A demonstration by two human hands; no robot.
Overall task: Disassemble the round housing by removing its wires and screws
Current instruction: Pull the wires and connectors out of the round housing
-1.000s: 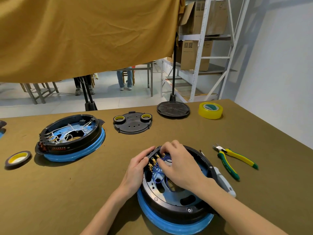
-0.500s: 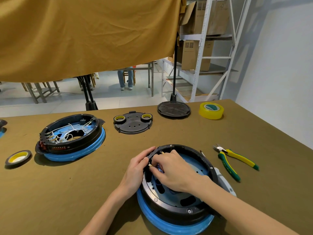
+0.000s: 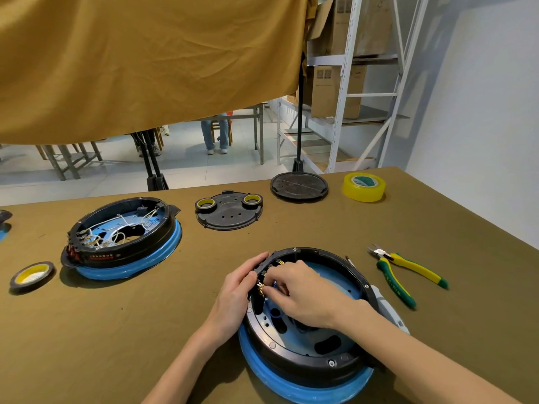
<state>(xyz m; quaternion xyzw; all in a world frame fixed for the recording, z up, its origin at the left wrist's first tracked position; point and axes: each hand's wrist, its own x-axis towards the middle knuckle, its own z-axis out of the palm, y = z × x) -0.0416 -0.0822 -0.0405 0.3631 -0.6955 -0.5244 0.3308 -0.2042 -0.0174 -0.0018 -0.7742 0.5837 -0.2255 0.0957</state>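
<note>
A round black housing (image 3: pixel 303 363) with a blue base ring lies on the olive table in front of me. Its left inner wall carries a row of brass terminals (image 3: pixel 260 287). My left hand (image 3: pixel 236 293) grips the housing's left rim from outside, fingers curled over the edge. My right hand (image 3: pixel 303 293) reaches inside the housing, and its fingertips pinch at a brass terminal with a bit of blue wire beside it. What lies under the right palm is hidden.
A second housing (image 3: pixel 122 237) with white wires sits at the left. A black cover plate (image 3: pixel 230 217) carrying two small tape rolls, a black disc (image 3: pixel 299 186) and yellow tape (image 3: pixel 364 186) lie farther back. Green-yellow cutters (image 3: pixel 399 272) lie at the right, another tape roll (image 3: pixel 30 275) far left.
My right hand has slid from the far terminals down toward me along the left wall, its fingertips now at a nearer terminal. The left hand stays on the rim.
</note>
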